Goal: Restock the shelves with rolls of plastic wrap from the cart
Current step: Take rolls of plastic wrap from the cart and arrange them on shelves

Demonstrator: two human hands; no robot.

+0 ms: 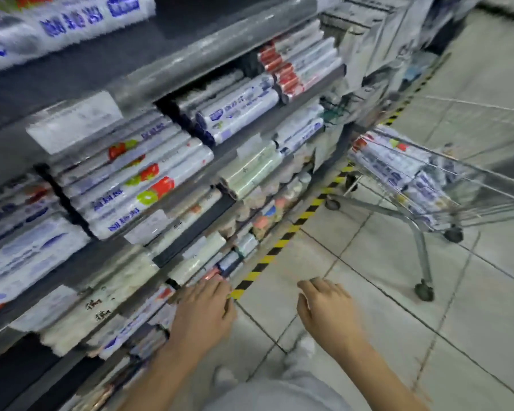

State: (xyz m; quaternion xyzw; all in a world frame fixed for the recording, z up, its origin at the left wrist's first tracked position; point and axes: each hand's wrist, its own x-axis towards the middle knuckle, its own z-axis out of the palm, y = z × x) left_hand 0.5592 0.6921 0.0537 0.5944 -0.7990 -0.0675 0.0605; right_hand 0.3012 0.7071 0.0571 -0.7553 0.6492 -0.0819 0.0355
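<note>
by the low shelves (pixel 187 250), left hand (pixel 202 312) and right hand (pixel 328 311) both spread, empty; one cart (pixel 421 247) far right, rolls (pixel 395 170) too blurred to count

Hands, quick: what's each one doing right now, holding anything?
Left hand: open, fingers straight by the low shelf's rolls, holding nothing.
Right hand: open over the floor, empty.

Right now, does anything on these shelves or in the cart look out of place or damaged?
Nothing stands out: rolls lie stacked lengthwise on the shelves, more sit in the cart. Blur hides any fine damage.
</note>
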